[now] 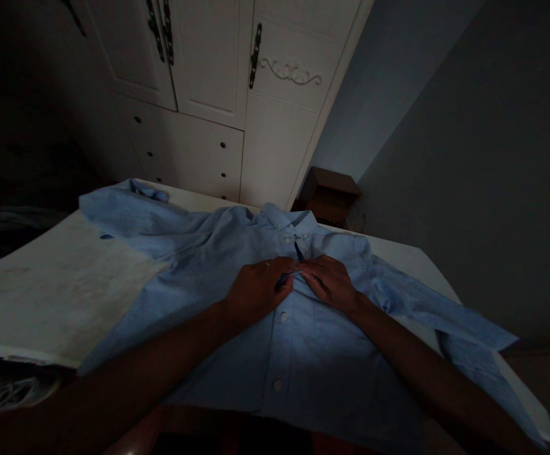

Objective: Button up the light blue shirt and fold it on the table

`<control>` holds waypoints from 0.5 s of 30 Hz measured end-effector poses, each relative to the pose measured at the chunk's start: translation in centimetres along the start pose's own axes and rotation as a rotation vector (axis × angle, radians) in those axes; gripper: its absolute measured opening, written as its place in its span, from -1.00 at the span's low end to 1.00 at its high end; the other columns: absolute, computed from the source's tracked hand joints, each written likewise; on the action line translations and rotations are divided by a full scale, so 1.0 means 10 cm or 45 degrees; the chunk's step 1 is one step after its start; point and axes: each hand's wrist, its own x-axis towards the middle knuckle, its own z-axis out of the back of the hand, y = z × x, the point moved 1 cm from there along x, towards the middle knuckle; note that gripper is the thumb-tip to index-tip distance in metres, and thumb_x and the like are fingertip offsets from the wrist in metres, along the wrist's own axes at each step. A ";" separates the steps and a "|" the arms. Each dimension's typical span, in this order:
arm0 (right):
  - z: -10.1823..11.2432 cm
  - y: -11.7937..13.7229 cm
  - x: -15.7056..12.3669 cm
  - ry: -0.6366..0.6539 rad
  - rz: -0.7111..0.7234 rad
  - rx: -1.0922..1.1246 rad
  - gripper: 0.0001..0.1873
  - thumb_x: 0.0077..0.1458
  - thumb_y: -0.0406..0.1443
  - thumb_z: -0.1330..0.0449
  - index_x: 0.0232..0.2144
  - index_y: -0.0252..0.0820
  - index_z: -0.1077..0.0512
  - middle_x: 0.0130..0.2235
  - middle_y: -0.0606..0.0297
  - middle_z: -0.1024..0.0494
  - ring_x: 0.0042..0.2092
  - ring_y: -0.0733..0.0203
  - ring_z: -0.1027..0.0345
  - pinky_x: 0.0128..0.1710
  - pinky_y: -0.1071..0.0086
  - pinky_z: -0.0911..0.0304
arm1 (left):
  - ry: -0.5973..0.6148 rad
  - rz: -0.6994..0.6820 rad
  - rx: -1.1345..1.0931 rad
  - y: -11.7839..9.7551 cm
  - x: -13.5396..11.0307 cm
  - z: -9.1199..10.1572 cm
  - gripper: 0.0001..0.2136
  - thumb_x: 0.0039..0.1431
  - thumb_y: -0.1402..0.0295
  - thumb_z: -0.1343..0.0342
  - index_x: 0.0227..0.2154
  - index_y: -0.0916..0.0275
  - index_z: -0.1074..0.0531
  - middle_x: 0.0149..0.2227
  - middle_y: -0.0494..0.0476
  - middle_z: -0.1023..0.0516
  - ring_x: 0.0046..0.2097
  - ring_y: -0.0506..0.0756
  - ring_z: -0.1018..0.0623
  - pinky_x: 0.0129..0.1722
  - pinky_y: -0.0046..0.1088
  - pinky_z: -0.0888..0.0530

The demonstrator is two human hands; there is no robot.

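Note:
A light blue button-down shirt [218,278] lies spread face up, its collar at the far side and its sleeves out to both sides. Both hands meet at the front placket, a little below the collar. My left hand [260,287] pinches the placket edge between thumb and fingers. From the other side, my right hand [329,281] grips the same edge, fingertips close to the left ones. Just above the hands the placket gapes in a dark slit. White buttons show below them; any button between the fingertips is hidden.
The shirt rests on a white table [42,284] with worn patches. Behind it stands a white wardrobe [208,69] with dark handles and knobs. A brown wooden cabinet [336,180] is beyond the table, by the grey wall. At lower left is a blurred, pale object [9,395].

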 end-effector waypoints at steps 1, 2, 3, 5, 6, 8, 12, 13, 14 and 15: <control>0.00 0.00 0.00 -0.003 0.000 0.002 -0.71 0.22 -0.41 -0.10 -0.02 -0.13 -0.39 -0.22 0.17 -0.63 -0.25 0.21 -0.52 -0.26 0.33 -0.39 | -0.005 -0.012 0.008 0.00 0.00 0.00 -0.78 0.17 0.41 -0.09 -0.11 0.21 -0.37 -0.22 0.09 -0.63 -0.22 0.07 -0.63 -0.20 -0.40 -0.56; -0.01 -0.01 0.00 -0.004 0.001 0.006 -0.71 0.22 -0.42 -0.09 -0.02 -0.12 -0.38 -0.22 0.18 -0.63 -0.25 0.21 -0.51 -0.26 0.34 -0.39 | -0.009 -0.020 0.012 0.00 0.00 0.00 -0.79 0.17 0.41 -0.09 -0.12 0.22 -0.38 -0.24 0.09 -0.63 -0.23 0.07 -0.63 -0.20 -0.40 -0.56; -0.02 -0.02 0.00 -0.002 0.000 0.012 -0.71 0.22 -0.42 -0.07 -0.02 -0.10 -0.38 -0.22 0.19 -0.63 -0.25 0.21 -0.51 -0.25 0.33 -0.38 | -0.009 -0.021 0.009 0.00 0.00 -0.01 -0.80 0.17 0.41 -0.09 -0.13 0.21 -0.38 -0.25 0.08 -0.63 -0.24 0.07 -0.63 -0.20 -0.40 -0.56; -0.04 -0.02 0.00 -0.005 0.000 0.026 -0.70 0.23 -0.42 -0.04 -0.02 -0.08 -0.37 -0.22 0.21 -0.62 -0.24 0.21 -0.51 -0.23 0.33 -0.38 | -0.004 0.000 -0.021 0.01 0.00 -0.01 -0.82 0.17 0.41 -0.09 -0.15 0.20 -0.39 -0.26 0.06 -0.63 -0.24 0.05 -0.63 -0.20 -0.41 -0.55; -0.05 -0.03 -0.01 -0.007 -0.004 0.031 -0.70 0.23 -0.42 -0.03 -0.02 -0.08 -0.36 -0.21 0.21 -0.62 -0.24 0.21 -0.50 -0.23 0.33 -0.38 | -0.004 0.019 -0.045 0.01 0.01 -0.01 -0.82 0.16 0.42 -0.09 -0.16 0.19 -0.39 -0.26 0.05 -0.63 -0.24 0.05 -0.63 -0.19 -0.42 -0.55; -0.06 -0.03 -0.01 0.001 -0.022 0.034 -0.70 0.24 -0.41 -0.04 -0.01 -0.09 -0.35 -0.21 0.21 -0.61 -0.23 0.20 -0.49 -0.24 0.33 -0.38 | -0.011 0.063 -0.092 0.01 0.02 -0.01 -0.82 0.14 0.43 -0.11 -0.17 0.19 -0.39 -0.26 0.03 -0.62 -0.25 0.03 -0.62 -0.19 -0.44 -0.55; -0.05 -0.02 0.01 -0.059 -0.124 0.057 -0.74 0.21 -0.37 -0.13 -0.03 -0.11 -0.36 -0.19 0.17 -0.56 -0.16 0.17 -0.46 -0.20 0.30 -0.40 | -0.051 0.135 -0.127 0.01 0.03 -0.01 -0.83 0.09 0.45 -0.15 -0.22 0.19 -0.40 -0.31 0.00 -0.61 -0.29 0.02 -0.61 -0.20 -0.44 -0.54; -0.03 -0.01 0.03 -0.110 -0.168 0.074 -0.76 0.20 -0.36 -0.16 -0.06 -0.11 -0.38 -0.19 0.16 -0.55 -0.15 0.16 -0.45 -0.20 0.29 -0.40 | -0.065 0.150 -0.137 0.01 0.04 -0.01 -0.84 0.09 0.45 -0.16 -0.24 0.20 -0.40 -0.33 0.00 -0.61 -0.30 0.02 -0.61 -0.21 -0.44 -0.54; 0.00 -0.01 0.05 -0.160 -0.223 0.098 -0.79 0.18 -0.34 -0.19 -0.11 -0.11 -0.41 -0.20 0.16 -0.53 -0.16 0.15 -0.44 -0.22 0.28 -0.40 | -0.080 0.169 -0.153 0.01 0.04 -0.01 -0.84 0.08 0.45 -0.16 -0.25 0.20 -0.39 -0.34 0.00 -0.60 -0.30 0.02 -0.61 -0.22 -0.44 -0.54; 0.04 0.00 0.07 -0.196 -0.292 0.131 -0.85 0.16 -0.32 -0.21 -0.17 -0.12 -0.44 -0.24 0.18 -0.52 -0.20 0.16 -0.43 -0.26 0.29 -0.39 | -0.098 0.192 -0.178 0.00 0.04 -0.01 -0.84 0.08 0.45 -0.16 -0.25 0.20 -0.39 -0.34 -0.01 -0.60 -0.31 0.02 -0.60 -0.23 -0.45 -0.54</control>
